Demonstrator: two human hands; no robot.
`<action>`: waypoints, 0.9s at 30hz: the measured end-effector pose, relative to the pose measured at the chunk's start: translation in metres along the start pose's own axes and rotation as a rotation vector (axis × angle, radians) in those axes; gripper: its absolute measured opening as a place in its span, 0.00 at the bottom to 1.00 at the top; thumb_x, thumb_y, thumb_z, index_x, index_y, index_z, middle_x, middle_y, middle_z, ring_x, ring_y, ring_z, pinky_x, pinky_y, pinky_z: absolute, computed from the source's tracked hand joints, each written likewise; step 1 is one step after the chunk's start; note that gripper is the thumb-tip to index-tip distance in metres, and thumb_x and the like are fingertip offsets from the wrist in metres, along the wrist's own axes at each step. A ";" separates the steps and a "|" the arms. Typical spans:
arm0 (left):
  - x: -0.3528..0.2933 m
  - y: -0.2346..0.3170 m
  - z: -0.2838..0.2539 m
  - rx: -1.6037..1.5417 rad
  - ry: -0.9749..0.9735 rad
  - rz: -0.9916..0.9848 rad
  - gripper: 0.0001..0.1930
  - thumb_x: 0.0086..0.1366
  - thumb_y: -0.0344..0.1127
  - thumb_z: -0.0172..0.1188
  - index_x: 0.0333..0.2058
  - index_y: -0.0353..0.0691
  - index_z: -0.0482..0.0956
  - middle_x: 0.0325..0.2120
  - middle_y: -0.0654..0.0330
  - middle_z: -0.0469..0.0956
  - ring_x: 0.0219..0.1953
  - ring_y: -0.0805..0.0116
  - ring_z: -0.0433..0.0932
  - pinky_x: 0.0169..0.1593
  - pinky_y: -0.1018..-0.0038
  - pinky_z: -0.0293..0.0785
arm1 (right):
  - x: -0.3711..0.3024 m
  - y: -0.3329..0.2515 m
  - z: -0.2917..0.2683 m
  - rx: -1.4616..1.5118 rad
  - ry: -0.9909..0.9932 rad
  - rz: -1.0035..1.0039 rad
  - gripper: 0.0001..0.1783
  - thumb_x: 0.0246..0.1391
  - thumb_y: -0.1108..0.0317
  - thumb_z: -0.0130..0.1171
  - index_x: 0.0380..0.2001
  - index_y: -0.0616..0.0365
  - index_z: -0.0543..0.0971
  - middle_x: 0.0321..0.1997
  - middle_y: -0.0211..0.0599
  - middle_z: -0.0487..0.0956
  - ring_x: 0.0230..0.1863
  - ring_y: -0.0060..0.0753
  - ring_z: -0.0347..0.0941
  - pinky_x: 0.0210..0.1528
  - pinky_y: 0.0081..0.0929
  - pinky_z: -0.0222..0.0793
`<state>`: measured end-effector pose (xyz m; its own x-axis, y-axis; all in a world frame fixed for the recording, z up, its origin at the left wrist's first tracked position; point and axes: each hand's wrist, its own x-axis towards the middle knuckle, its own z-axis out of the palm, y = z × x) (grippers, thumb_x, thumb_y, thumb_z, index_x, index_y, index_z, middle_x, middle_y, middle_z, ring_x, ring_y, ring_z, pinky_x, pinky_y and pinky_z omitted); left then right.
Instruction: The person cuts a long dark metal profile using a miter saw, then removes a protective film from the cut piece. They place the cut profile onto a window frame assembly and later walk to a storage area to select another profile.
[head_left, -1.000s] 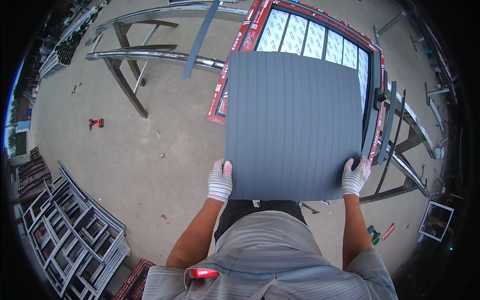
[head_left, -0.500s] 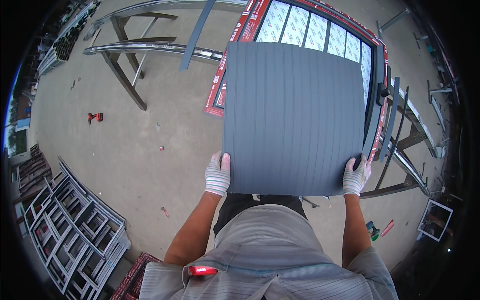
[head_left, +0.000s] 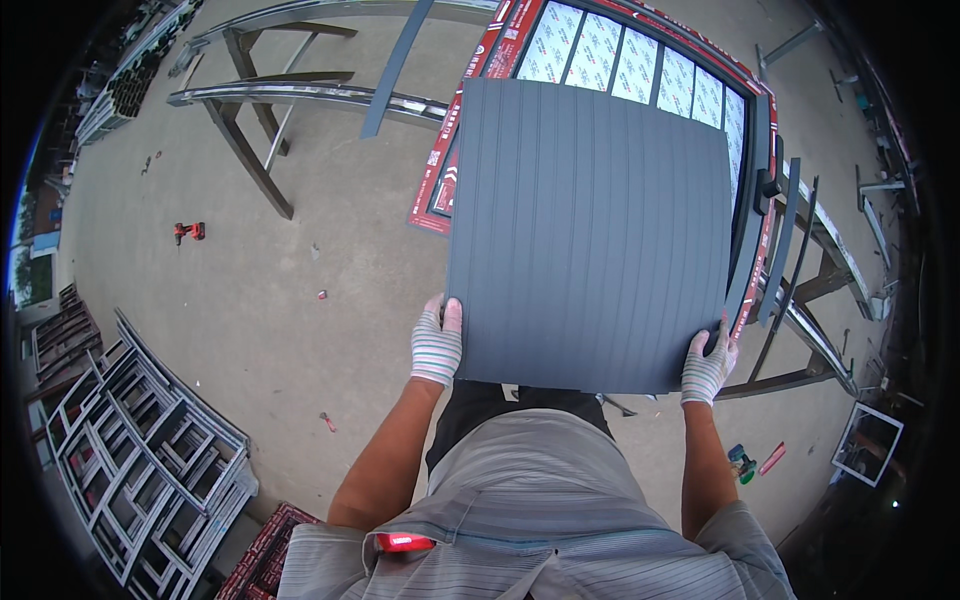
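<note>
Head view, change: the grey ribbed panel (head_left: 590, 235) sat a bit higher and further out than a second ago, covering more of the red-edged window frame (head_left: 640, 75) behind it.
Hands: left hand (head_left: 437, 343) and right hand (head_left: 707, 362), both in striped work gloves, were clamped on the panel's two near corners, same grip as before.
Panel spot: held flat in front of the chest, over the concrete floor (head_left: 250, 300).
Edges: the right edge ran just beside a dark upright frame bar (head_left: 752, 215); the far edge overlapped the window frame.
Open room: loads of bare floor to the left, tight on the right by the metal trestles (head_left: 815, 330).
Count: one panel, two gloved hands, one red drill (head_left: 188, 232) well apart on the floor, one stack of grey frames (head_left: 140, 430) at lower left.
</note>
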<state>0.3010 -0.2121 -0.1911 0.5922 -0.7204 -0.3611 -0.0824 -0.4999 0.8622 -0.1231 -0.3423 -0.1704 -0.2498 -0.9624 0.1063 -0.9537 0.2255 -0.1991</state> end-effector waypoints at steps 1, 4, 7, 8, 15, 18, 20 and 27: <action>0.001 -0.001 0.000 -0.001 -0.015 -0.015 0.21 0.74 0.41 0.54 0.54 0.27 0.73 0.44 0.51 0.81 0.46 0.67 0.78 0.54 0.72 0.72 | -0.002 0.001 0.000 0.011 0.011 -0.007 0.29 0.58 0.61 0.57 0.63 0.55 0.72 0.52 0.59 0.73 0.54 0.56 0.71 0.60 0.47 0.67; 0.001 -0.001 -0.002 0.008 -0.044 -0.043 0.22 0.73 0.43 0.56 0.55 0.29 0.73 0.44 0.51 0.81 0.46 0.66 0.78 0.54 0.71 0.72 | -0.012 0.011 0.004 0.045 0.064 -0.048 0.30 0.60 0.60 0.57 0.65 0.52 0.70 0.53 0.60 0.72 0.55 0.56 0.70 0.60 0.46 0.66; 0.001 0.000 -0.003 0.038 -0.036 -0.022 0.24 0.71 0.46 0.58 0.56 0.32 0.72 0.45 0.49 0.81 0.47 0.63 0.79 0.55 0.69 0.72 | -0.023 0.004 0.000 0.094 -0.056 0.127 0.32 0.61 0.59 0.56 0.68 0.50 0.67 0.52 0.61 0.72 0.53 0.57 0.71 0.59 0.44 0.66; 0.006 -0.003 -0.001 0.047 -0.031 -0.005 0.25 0.70 0.46 0.58 0.57 0.32 0.72 0.45 0.49 0.81 0.48 0.62 0.79 0.56 0.68 0.72 | -0.024 0.002 -0.001 0.098 -0.078 0.157 0.32 0.61 0.58 0.56 0.68 0.49 0.67 0.51 0.61 0.72 0.53 0.56 0.71 0.59 0.44 0.66; 0.032 0.010 0.000 0.174 -0.052 0.058 0.27 0.70 0.46 0.58 0.59 0.32 0.70 0.48 0.45 0.80 0.51 0.55 0.79 0.57 0.66 0.72 | -0.030 -0.010 -0.006 0.171 -0.159 0.253 0.35 0.61 0.57 0.55 0.70 0.49 0.63 0.56 0.57 0.73 0.58 0.53 0.70 0.63 0.42 0.63; 0.045 0.029 -0.004 0.229 -0.101 0.032 0.28 0.69 0.48 0.58 0.60 0.34 0.70 0.47 0.44 0.81 0.50 0.53 0.80 0.56 0.65 0.73 | -0.036 0.003 0.008 0.291 -0.115 0.191 0.37 0.60 0.58 0.55 0.71 0.50 0.60 0.67 0.55 0.68 0.67 0.52 0.65 0.70 0.38 0.57; 0.052 0.037 -0.006 0.282 -0.119 0.027 0.27 0.69 0.49 0.57 0.60 0.37 0.70 0.45 0.44 0.82 0.48 0.51 0.81 0.56 0.64 0.73 | -0.037 0.000 0.006 0.312 -0.140 0.247 0.37 0.61 0.58 0.55 0.71 0.49 0.60 0.65 0.55 0.70 0.65 0.53 0.66 0.68 0.39 0.58; 0.069 0.058 -0.006 0.431 -0.129 0.044 0.28 0.71 0.47 0.56 0.59 0.30 0.70 0.48 0.43 0.79 0.51 0.52 0.79 0.58 0.65 0.71 | -0.051 -0.024 0.001 0.337 -0.106 0.331 0.38 0.60 0.58 0.56 0.72 0.45 0.59 0.58 0.55 0.72 0.59 0.52 0.69 0.64 0.43 0.62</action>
<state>0.3423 -0.2881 -0.1639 0.4781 -0.7860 -0.3920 -0.4479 -0.6021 0.6610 -0.0874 -0.2992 -0.1722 -0.4952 -0.8615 -0.1126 -0.7143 0.4775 -0.5116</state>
